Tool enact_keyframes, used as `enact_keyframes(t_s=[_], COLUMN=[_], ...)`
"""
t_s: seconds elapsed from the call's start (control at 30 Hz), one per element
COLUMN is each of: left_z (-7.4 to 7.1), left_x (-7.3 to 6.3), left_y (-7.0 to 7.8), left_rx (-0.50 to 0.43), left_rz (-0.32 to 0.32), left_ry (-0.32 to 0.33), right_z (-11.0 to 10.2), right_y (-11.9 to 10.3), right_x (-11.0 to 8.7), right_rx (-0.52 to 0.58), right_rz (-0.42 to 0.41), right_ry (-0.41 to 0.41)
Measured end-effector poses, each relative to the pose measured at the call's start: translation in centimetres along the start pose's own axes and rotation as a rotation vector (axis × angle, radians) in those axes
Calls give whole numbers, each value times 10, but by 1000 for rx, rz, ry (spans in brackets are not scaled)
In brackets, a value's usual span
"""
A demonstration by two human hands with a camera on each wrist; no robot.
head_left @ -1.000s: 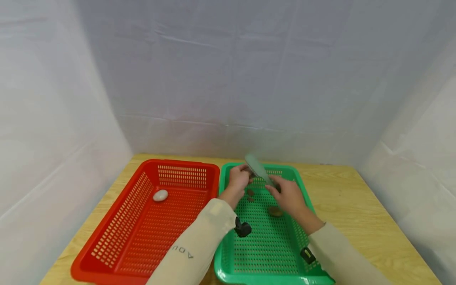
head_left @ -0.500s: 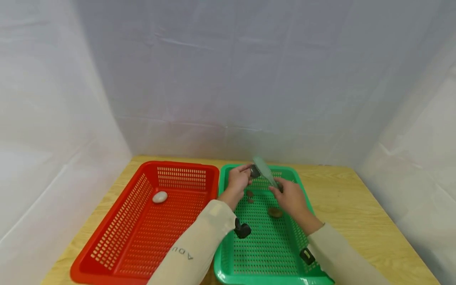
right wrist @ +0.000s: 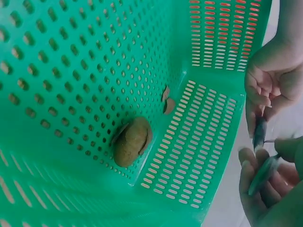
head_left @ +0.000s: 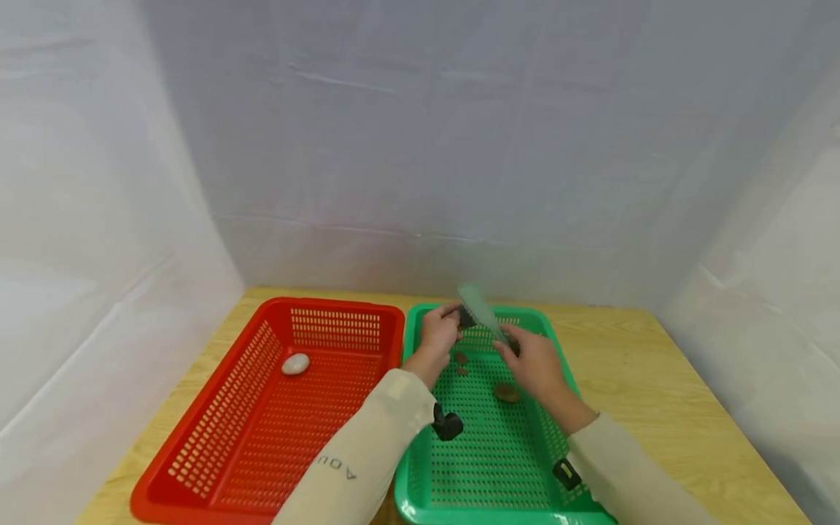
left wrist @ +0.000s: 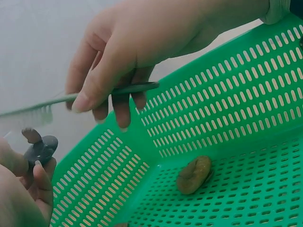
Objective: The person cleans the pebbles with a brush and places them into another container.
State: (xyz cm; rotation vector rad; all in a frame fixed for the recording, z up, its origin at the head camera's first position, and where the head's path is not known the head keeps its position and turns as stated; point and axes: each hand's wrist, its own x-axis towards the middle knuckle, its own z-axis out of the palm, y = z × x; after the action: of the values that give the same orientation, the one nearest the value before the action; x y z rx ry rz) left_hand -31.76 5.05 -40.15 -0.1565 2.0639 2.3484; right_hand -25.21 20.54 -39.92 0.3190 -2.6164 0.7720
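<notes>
In the head view my left hand [head_left: 437, 334] pinches a small dark, smooth stone [left wrist: 42, 150] over the far end of the green basket [head_left: 485, 515]. My right hand [head_left: 534, 364] grips the dark handle end of a pale green brush [head_left: 480, 310], tilted up to the left. Its bristles [left wrist: 40, 116] face down toward the stone and overlap it in the head view. Below the hands, a brown stone-like lump [right wrist: 131, 142] lies on the basket floor. Two small reddish-brown flat pieces [head_left: 462, 359] lie farther left in the same basket.
To the left stands a red basket [head_left: 197, 445], its rim alongside the green one, with a white stone [head_left: 295, 364] inside. Both baskets sit on a wooden table [head_left: 656, 379]. White sheeting [head_left: 420, 146] encloses the back and sides.
The brush head shifted right, away from the dark stone, then came back left over it. My left hand stays nearly in place, holding the stone. The baskets have not moved.
</notes>
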Motion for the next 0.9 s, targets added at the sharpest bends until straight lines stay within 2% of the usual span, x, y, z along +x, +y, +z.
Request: enact_keyframes(t_s=[0.1,0.17,0.27,0.47,0.73,0.9], left_z=[0,-1,-3,-5,-4,-3], left_x=[-1,-1,-1,-4,-4,-2], left_y=[0,1,1,2,2,3], left_rx=[14,15,14,16,-1,-3], left_rz=[5,1,-16,-31,-36,-32], left_ry=[-21,-30,-40,-91,-69,-56], right_z=[0,0,-1,-4,-5,-6], right_y=[-1,-1,-2,-4,-4,-3], right_x=[-1,-1,-1,-3,-2,-1], right_rx=[-10,-11,-17,-36,-35,-16], right_rz=[-43,-38,-13,65,142,146], right_ry=[-34,-59,-74,-48,-41,-19])
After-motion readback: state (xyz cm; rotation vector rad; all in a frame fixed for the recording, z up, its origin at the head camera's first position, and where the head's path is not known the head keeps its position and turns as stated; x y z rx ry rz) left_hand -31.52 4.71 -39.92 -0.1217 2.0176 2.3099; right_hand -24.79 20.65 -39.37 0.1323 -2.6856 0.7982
